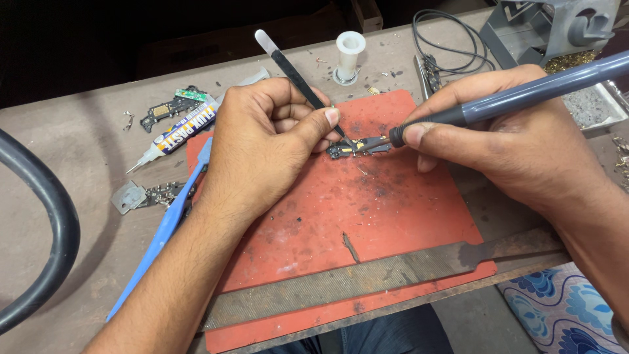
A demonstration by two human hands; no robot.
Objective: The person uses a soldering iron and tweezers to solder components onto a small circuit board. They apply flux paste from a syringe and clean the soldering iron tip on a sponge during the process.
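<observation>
Near the red mat's (393, 216) top edge, the left hand (262, 144) pins a small board (350, 147) with tweezers (298, 75); the right hand (517, 141) grips a soldering iron (524, 98) touching it. The board looks light, thin and fragile, best held by its edges.

left hand (262, 141) pinches tweezers (298, 75) on small circuit board (350, 148) | right hand (517, 141) holds soldering iron (524, 95), tip at board | red mat (367, 216) beneath

1 head-worn camera looks steeply down and forward from close above the bench (78, 137), centred on the red work mat (367, 216). The person's lap shows at the bottom edge, dark background beyond the far edge.
</observation>
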